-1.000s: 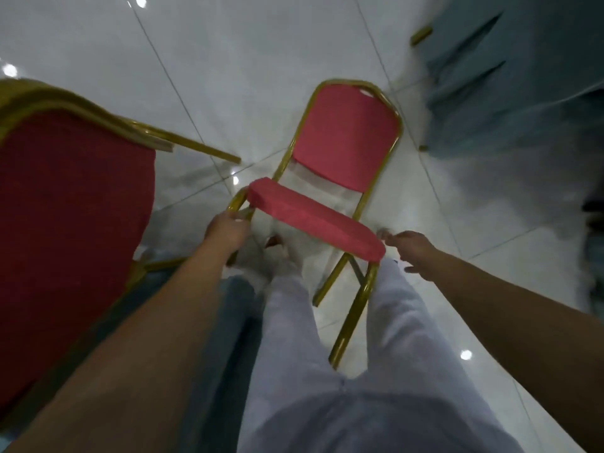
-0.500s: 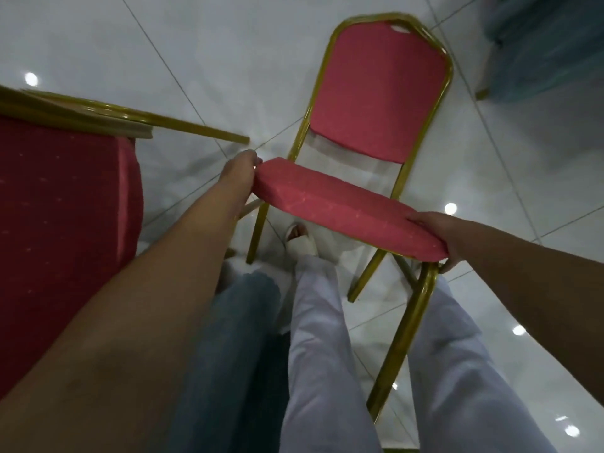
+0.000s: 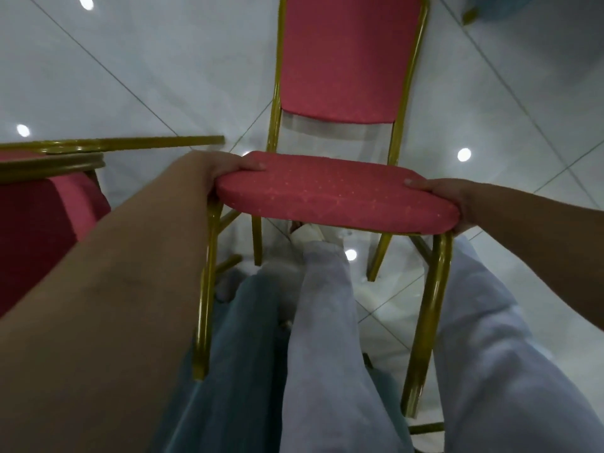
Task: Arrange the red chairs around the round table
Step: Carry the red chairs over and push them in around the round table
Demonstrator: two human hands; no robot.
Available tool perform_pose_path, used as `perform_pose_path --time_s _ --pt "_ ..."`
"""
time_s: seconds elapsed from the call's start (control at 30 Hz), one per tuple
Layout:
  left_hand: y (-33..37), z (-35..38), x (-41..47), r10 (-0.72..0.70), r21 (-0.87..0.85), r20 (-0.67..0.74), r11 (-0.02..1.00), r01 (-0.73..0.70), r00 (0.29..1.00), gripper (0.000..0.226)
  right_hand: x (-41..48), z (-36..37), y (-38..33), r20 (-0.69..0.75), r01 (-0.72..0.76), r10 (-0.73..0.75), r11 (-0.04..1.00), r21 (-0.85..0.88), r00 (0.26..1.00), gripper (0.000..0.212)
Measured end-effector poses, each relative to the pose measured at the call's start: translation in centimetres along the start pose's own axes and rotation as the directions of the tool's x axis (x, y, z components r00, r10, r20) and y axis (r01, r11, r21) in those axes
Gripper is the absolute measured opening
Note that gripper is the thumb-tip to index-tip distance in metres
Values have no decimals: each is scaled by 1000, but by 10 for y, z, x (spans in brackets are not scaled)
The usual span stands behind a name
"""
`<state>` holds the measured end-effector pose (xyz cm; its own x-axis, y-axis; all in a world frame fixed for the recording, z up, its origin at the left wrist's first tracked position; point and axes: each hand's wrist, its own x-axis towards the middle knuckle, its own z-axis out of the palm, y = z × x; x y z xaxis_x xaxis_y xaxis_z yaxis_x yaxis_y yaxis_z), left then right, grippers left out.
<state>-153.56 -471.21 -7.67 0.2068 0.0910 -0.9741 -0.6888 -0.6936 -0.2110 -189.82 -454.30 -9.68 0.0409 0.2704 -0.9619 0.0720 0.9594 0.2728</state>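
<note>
Both hands point(image 3: 228, 168) grip the red chair's seat point(image 3: 327, 194) edges

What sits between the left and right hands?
The seat of the red chair fills the whole stretch. The left hand and right hand grip its opposite edges, thumbs on top. This shows in the head view.

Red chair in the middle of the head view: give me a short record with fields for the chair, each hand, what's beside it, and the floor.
chair: red chair, gold frame, backrest away from the person, seat facing up
left: left hand grips the seat's left edge, thumb on top
right: right hand grips the seat's right edge, thumb on top
beside: second red chair at the left
floor: white tiled floor, glossy, with light spots
legs touching floor: cannot tell
</note>
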Motion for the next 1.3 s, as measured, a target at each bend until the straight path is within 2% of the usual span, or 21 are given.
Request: perform_pose_path --time_s 0.1,0.3,0.53,0.77,0.97,1.07,1.17,1.23,1.3 --pt "-16 5 -1 58 -105 -31 993 -61 998 68 -4 -7 9 -26 70 -69 997 26 997 76" --pt "-46 33 -22 91 -160 -48 982 -98 995 61 -25 -17 29 -23 198 -197 980 20 980 70" --pt "-53 28 -63 257 -310 -180 901 -302 950 71 -85 -30 -6 -151 435 -444 896 -94 883 75" --pt "-13 -17 -128 416 -390 -394 732 -559 819 78 -161 -39 -78 -184 669 -674 737 -98 715 91" --pt "-10 -35 -161 506 -381 -578 526 -761 640 71 -187 -33 -88 -255 872 -841 489 18 477 87" --pt "-20 -26 -150 565 -305 -572 526 -793 595 71 -164 -25 -67 -275 914 -887 402 -64 371 83" --pt "-33 3 -122 655 -230 -467 559 -797 594 92 -129 -11 -39 -256 875 -888 436 -208 382 93" --pt "-43 22 -102 638 -208 -476 587 -783 605 108 -109 -5 -21 -264 847 -872 473 -240 412 96" --pt "-54 36 -89 606 -202 -477 630 -750 637 114 -95 -5 -5 -240 837 -872 481 -259 427 96"
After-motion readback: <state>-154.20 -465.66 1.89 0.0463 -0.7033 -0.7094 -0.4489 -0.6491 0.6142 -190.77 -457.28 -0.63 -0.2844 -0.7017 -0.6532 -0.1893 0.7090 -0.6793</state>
